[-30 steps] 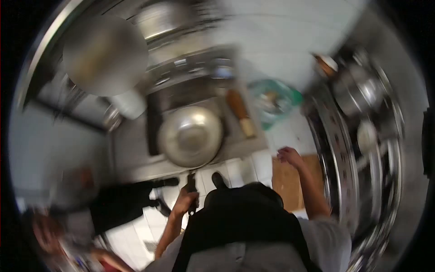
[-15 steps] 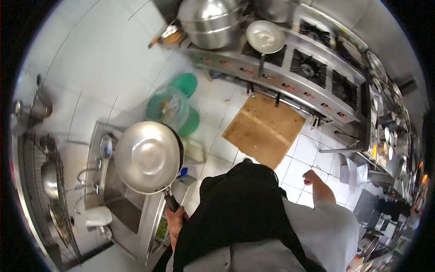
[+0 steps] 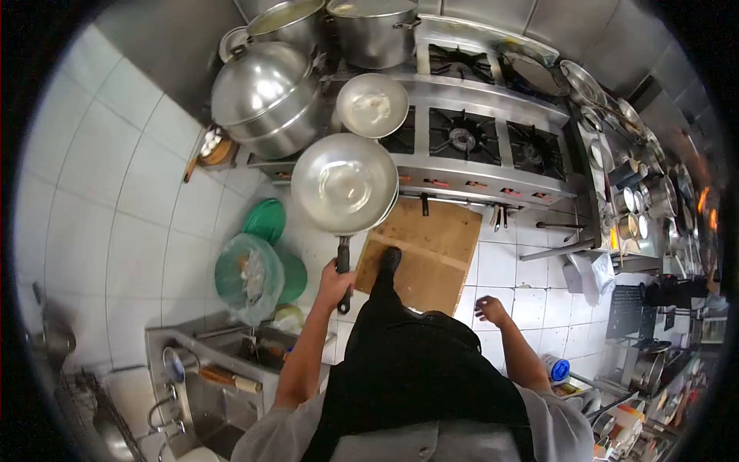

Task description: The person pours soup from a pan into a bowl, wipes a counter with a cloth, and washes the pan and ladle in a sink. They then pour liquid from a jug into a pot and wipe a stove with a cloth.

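My left hand (image 3: 336,287) is closed around the black handle of a silver frying pan (image 3: 342,185), held out in front of me with its shiny inside facing up. A second curved edge shows along the pan's right side. In this view the pan overlaps the front of the steel stove (image 3: 477,173). Just beyond it, another frying pan (image 3: 372,106) with pale residue sits on a burner. My right hand (image 3: 490,309) hangs over the tiled floor, holding nothing, its fingers slightly apart.
A large lidded steamer pot (image 3: 269,100) and a tall stockpot (image 3: 373,38) occupy the stove's left side. Cardboard (image 3: 431,254) lies on the floor under my foot. To the left stand a lined green bin (image 3: 289,273) and a sink (image 3: 223,400). Pans crowd the right.
I have turned from the sink toward the stove and stepped onto the cardboard. The frying pan has moved with my left hand from over the sink to the stove's front.
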{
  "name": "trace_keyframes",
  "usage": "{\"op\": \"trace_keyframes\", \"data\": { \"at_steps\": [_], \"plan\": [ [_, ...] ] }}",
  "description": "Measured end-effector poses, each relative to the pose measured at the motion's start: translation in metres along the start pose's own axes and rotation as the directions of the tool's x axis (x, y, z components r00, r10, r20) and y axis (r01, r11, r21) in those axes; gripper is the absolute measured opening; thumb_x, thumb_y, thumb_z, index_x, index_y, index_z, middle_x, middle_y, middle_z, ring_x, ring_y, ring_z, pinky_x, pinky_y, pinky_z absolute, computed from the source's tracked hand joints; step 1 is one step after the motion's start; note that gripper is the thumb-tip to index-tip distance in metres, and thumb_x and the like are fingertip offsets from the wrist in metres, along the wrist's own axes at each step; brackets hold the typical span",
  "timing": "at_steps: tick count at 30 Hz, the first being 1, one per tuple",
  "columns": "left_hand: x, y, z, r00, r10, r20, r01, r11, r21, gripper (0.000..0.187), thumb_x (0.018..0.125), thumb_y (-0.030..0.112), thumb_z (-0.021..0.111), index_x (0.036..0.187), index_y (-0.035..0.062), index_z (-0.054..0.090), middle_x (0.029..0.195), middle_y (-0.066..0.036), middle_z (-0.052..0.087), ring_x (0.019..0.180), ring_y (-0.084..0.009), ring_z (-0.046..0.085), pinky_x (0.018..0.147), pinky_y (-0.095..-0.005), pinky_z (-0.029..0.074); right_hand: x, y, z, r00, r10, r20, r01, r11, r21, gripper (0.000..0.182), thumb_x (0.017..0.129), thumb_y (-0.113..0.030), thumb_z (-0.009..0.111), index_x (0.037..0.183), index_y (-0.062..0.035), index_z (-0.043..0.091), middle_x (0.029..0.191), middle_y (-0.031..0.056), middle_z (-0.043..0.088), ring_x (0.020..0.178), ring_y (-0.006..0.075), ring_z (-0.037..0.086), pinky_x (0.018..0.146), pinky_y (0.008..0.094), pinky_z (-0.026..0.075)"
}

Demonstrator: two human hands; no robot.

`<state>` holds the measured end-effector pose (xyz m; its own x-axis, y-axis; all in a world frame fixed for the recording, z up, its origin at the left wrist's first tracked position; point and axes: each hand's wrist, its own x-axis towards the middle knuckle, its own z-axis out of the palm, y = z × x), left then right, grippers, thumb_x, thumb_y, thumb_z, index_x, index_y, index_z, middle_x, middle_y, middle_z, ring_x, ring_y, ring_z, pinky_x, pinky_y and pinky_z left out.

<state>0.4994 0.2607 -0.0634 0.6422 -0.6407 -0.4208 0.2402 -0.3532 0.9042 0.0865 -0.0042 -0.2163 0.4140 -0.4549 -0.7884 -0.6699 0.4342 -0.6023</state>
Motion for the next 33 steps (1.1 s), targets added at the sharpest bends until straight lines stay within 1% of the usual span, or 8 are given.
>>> {"op": "trace_keyframes", "data": {
  "at_steps": [7, 10, 12, 13, 16, 23, 28, 33],
  "plan": [
    [0.201, 0.072, 0.042, 0.995, 0.024, 0.092, -0.019, 0.998, -0.052, 0.023, 0.075, 0.006, 0.063, 0.093, -0.0010, 0.049, 0.058, -0.007, 0.054, 0.043, -0.0151, 0.052, 0.042, -0.0310, 0.045, -0.052, 0.124, -0.087, 0.897, 0.349, -0.272, -0.248, 0.906, 0.344, 0.020, 0.093, -0.018, 0.048, 0.099, -0.0027, 0.060, 0.088, 0.0161, 0.067, 0.074, 0.0278, 0.068, 0.055, 0.0389, 0.056],
    [0.276, 0.081, 0.053, 0.990, 0.087, 0.110, -0.092, 0.995, 0.037, 0.019, 0.073, 0.006, 0.063, 0.088, -0.0016, 0.055, 0.064, -0.009, 0.059, 0.048, -0.0162, 0.056, 0.046, -0.0328, 0.046, -0.105, 0.115, -0.064, 0.830, 0.486, -0.273, -0.303, 0.804, 0.511, 0.032, 0.093, -0.037, 0.047, 0.077, -0.0106, 0.058, 0.071, 0.0076, 0.056, 0.054, 0.0240, 0.049, 0.053, 0.0408, 0.045],
    [0.333, 0.054, 0.058, 0.962, 0.269, 0.056, -0.275, 0.945, 0.177, 0.025, 0.074, 0.005, 0.066, 0.093, -0.0013, 0.051, 0.065, -0.010, 0.058, 0.045, -0.0188, 0.054, 0.042, -0.0357, 0.044, -0.130, 0.111, -0.039, 0.839, 0.377, -0.393, -0.236, 0.902, 0.362, 0.020, 0.096, -0.019, 0.049, 0.107, -0.0041, 0.053, 0.086, 0.0143, 0.064, 0.071, 0.0302, 0.066, 0.052, 0.0396, 0.052],
    [0.343, 0.057, 0.060, 0.966, 0.247, 0.076, -0.257, 0.949, 0.184, 0.025, 0.074, 0.005, 0.066, 0.093, -0.0013, 0.051, 0.065, -0.010, 0.058, 0.045, -0.0188, 0.054, 0.042, -0.0357, 0.044, -0.122, 0.129, -0.029, 0.863, 0.438, -0.252, -0.249, 0.802, 0.542, 0.033, 0.098, -0.034, 0.046, 0.096, -0.0024, 0.057, 0.082, 0.0122, 0.060, 0.058, 0.0243, 0.055, 0.054, 0.0388, 0.049],
    [0.360, 0.073, 0.065, 0.989, 0.147, -0.006, -0.143, 0.972, 0.187, 0.030, 0.074, 0.009, 0.070, 0.097, -0.0022, 0.053, 0.075, -0.012, 0.062, 0.057, -0.0203, 0.060, 0.054, -0.0364, 0.048, -0.136, 0.090, 0.027, 0.824, 0.506, -0.255, -0.280, 0.755, 0.593, 0.032, 0.098, -0.017, 0.050, 0.122, 0.0035, 0.049, 0.088, 0.0187, 0.064, 0.068, 0.0303, 0.066, 0.055, 0.0406, 0.055],
    [0.399, 0.028, 0.068, 0.957, 0.289, -0.037, -0.273, 0.934, 0.230, 0.037, 0.076, 0.014, 0.074, 0.104, -0.0012, 0.055, 0.093, -0.012, 0.064, 0.082, -0.0232, 0.063, 0.073, -0.0364, 0.050, -0.142, 0.066, 0.092, 0.796, 0.558, -0.234, -0.344, 0.736, 0.584, 0.033, 0.096, -0.019, 0.052, 0.122, 0.0018, 0.050, 0.088, 0.0146, 0.065, 0.067, 0.0244, 0.065, 0.053, 0.0363, 0.054],
    [0.387, 0.047, 0.075, 0.971, -0.143, 0.193, 0.180, 0.966, -0.189, 0.036, 0.074, 0.014, 0.075, 0.104, 0.0011, 0.057, 0.090, -0.012, 0.063, 0.070, -0.0208, 0.063, 0.058, -0.0321, 0.053, -0.135, 0.055, 0.108, 0.787, 0.567, -0.241, -0.252, 0.654, 0.714, 0.032, 0.095, -0.019, 0.054, 0.120, 0.0004, 0.052, 0.088, 0.0133, 0.065, 0.069, 0.0224, 0.063, 0.056, 0.0357, 0.053],
    [0.379, 0.061, 0.102, 0.954, -0.179, 0.240, 0.252, 0.913, -0.320, 0.026, 0.081, 0.017, 0.071, 0.096, 0.0052, 0.053, 0.081, -0.008, 0.057, 0.061, -0.0210, 0.058, 0.049, -0.0347, 0.049, -0.133, 0.026, 0.094, 0.812, 0.525, -0.255, -0.284, 0.738, 0.613, 0.032, 0.094, -0.021, 0.056, 0.117, 0.0014, 0.055, 0.091, 0.0138, 0.065, 0.072, 0.0228, 0.064, 0.060, 0.0352, 0.053]
  ]
}}
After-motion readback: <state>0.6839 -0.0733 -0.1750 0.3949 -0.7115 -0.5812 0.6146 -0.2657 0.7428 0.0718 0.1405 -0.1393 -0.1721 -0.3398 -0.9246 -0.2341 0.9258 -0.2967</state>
